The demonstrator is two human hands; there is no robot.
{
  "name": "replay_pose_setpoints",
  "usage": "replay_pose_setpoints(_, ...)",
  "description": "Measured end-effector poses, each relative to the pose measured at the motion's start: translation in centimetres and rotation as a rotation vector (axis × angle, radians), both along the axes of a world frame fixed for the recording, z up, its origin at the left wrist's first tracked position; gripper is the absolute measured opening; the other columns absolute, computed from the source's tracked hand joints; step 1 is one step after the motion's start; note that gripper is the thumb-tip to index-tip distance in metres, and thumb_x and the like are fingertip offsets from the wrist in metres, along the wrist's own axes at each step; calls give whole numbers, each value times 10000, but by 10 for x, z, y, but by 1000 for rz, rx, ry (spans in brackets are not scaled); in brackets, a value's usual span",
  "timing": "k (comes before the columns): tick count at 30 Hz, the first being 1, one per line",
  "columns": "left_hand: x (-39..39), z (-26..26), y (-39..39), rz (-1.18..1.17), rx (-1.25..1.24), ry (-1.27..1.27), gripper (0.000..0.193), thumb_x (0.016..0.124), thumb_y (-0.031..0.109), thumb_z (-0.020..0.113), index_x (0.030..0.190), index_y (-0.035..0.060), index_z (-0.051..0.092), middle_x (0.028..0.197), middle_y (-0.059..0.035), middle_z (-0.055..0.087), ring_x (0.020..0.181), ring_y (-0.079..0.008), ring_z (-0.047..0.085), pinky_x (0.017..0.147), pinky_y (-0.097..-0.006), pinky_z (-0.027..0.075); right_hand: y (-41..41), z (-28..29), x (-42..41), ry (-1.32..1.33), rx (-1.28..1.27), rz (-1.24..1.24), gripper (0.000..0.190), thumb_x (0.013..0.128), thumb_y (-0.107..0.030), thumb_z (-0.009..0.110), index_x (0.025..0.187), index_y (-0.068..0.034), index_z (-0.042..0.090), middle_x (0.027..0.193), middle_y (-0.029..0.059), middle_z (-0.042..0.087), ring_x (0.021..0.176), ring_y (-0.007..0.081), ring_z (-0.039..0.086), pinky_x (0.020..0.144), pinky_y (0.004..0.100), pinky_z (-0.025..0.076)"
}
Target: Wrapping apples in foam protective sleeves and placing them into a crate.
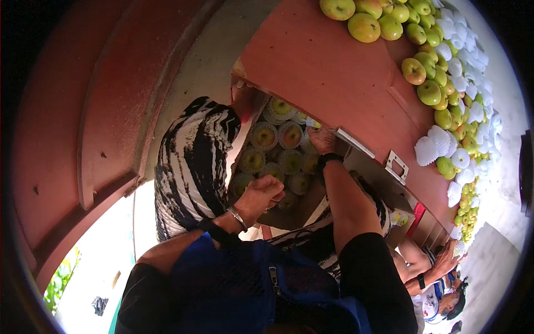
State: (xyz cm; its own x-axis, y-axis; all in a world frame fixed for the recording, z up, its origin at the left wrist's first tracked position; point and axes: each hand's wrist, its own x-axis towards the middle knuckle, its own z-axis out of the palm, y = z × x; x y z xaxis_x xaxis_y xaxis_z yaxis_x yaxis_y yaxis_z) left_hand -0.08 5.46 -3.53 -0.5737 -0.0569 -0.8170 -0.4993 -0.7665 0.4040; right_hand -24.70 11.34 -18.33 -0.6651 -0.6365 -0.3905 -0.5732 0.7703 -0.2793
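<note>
My left hand (262, 198), with a metal bangle at the wrist, is held over the near part of a cardboard box (288, 219). Its fingers are curled, and I cannot see whether anything is inside them. Within the box lie several apples in clear or white mesh sleeves, among them a reddish-green apple (264, 136). My right hand (322, 140), with a black band at the wrist, reaches into the box's far right corner. Its fingertips are at a sleeved green apple (313, 122); their grip on it is partly hidden.
A reddish-brown tabletop (317, 62) with a metal latch plate (396, 168) overhangs the box. Loose green apples (429, 92) and white foam nets (438, 142) are heaped along it. At lower right, another person's hand (446, 261) touches a netted fruit. My patterned trouser leg (187, 167) flanks the box.
</note>
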Motion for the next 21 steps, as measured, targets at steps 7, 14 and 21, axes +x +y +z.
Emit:
replay_pose_setpoints(7,2,7,2,-10,-72,65,198,884,271,485,928,85,539,856,-25,577,839,-134,542,729,-290,423,-4,27,9,-59,-24,-124,393,769,-374,539,897,-3,540,843,166,551,745,287,493,658,444,402)
replay_pose_setpoints(14,6,11,3,9,-46,88,174,863,255,508,921,96,548,820,-28,599,791,-150,569,698,-298,433,3,94,43,137,-69,-202,537,741,-321,579,1108,58,476,1086,286,501,1023,382,480,904,440,365)
replay_pose_setpoints(21,12,13,1,5,-12,154,177,854,270,504,891,99,533,813,-57,593,767,-188,577,680,-315,451,5,168,92,-137,-41,19,573,716,-312,642,1121,50,459,1103,236,521,1037,338,498,877,369,396)
